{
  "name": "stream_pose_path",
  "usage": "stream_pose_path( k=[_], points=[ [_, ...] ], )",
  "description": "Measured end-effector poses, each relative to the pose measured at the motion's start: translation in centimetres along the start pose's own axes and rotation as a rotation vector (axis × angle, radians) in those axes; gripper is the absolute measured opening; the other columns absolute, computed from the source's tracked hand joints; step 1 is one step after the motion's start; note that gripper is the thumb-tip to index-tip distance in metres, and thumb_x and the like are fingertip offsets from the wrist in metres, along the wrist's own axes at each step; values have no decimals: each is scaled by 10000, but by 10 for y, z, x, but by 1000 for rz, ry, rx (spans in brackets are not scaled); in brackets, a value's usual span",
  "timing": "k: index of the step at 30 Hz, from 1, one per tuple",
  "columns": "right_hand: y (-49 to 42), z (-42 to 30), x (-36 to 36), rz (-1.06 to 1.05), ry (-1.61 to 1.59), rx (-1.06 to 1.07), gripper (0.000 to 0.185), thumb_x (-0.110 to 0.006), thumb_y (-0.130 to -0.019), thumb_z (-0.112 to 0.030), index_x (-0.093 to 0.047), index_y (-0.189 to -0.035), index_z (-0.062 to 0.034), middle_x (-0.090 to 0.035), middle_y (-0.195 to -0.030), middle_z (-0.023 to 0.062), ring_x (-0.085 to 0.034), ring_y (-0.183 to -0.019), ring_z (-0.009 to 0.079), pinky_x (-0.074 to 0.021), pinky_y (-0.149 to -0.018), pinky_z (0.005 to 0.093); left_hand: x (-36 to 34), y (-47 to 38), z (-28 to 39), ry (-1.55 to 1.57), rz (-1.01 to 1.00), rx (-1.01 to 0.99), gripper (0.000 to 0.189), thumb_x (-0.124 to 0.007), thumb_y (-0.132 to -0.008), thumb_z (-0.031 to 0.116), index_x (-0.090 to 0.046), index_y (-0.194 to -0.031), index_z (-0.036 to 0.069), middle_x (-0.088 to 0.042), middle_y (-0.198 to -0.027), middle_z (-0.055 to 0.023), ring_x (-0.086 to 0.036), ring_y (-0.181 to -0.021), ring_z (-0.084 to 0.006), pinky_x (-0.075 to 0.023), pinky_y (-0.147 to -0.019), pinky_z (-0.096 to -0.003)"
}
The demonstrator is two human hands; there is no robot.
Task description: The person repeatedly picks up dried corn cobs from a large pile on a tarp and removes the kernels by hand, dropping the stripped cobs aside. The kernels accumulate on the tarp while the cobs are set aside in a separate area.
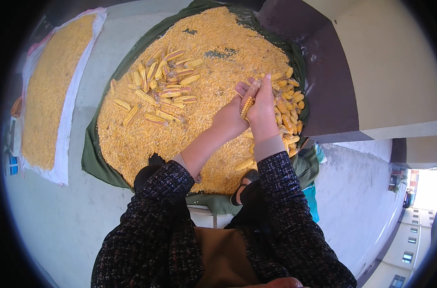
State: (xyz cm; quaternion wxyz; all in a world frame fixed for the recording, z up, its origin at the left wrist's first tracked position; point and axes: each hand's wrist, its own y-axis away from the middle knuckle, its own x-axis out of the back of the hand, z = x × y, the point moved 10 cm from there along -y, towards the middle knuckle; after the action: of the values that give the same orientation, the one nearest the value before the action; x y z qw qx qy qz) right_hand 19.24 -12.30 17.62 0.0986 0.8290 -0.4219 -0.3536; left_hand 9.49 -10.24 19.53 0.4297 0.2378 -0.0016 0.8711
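Both of my hands hold one corn cob (250, 99) above a wide bed of loose corn kernels (189, 144). The cob is tilted; its upper part is stripped down to reddish core, while yellow kernels still line the lower part. My left hand (231, 111) cups it from the left, and my right hand (262, 102) grips it from the right with the thumb raised near its top. Left of my hands lies a loose heap of partly stripped cobs (171, 86). A pile of fuller yellow cobs (288, 104) sits just past my right hand, partly hidden by it.
The kernels lie on a dark green cloth (107, 169). A brown-and-cream wall (323, 72) borders it on the right. Further left, another kernel layer (56, 90) covers a white sheet (69, 115) on the concrete floor (92, 212). My shoe (252, 175) stands at the near edge.
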Motion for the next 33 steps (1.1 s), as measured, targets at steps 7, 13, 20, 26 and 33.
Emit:
stream_pose_path(
  k=[7,13,20,26,33],
  points=[
    [-5,-9,9,-30,-121,62,359,-495,-985,-361,-504,-1028,-5,-607,-893,179,-630,-813,277,-553,-707,405,-5,-4,2,454,-70,-39,442,-650,-697,48,-544,-1116,-44,-619,-906,-82,-598,-797,-166,-480,-708,-291],
    [1,-17,9,-73,-121,189,199,-520,-978,-176,-515,-1018,19,-609,-908,182,-634,-780,268,-569,-688,374,-17,-10,-9,556,-116,-26,423,-641,-694,27,-542,-1101,-36,-603,-869,-50,-574,-727,-111,-460,-623,-240],
    [8,-27,8,-79,-131,266,222,-475,-992,-177,-512,-1055,32,-606,-926,195,-630,-775,279,-563,-689,385,-11,-7,1,429,-61,-71,445,-685,-691,121,-543,-1084,-31,-642,-930,-144,-641,-864,-245,-493,-768,-339],
    [21,-44,-7,-119,-5,284,203,-527,-957,-183,-530,-1052,-4,-613,-922,163,-630,-777,264,-533,-652,389,12,7,15,-106,0,-34,383,-653,-707,134,-517,-1033,-16,-636,-934,-245,-640,-905,-371,-494,-788,-420],
    [6,-33,10,-28,93,186,261,-592,-931,-245,-539,-1065,-27,-582,-809,100,-581,-694,206,-505,-608,356,-3,3,4,-81,-79,-36,444,-673,-724,156,-491,-1084,-28,-634,-928,-242,-634,-894,-394,-492,-785,-427]
  ],
)
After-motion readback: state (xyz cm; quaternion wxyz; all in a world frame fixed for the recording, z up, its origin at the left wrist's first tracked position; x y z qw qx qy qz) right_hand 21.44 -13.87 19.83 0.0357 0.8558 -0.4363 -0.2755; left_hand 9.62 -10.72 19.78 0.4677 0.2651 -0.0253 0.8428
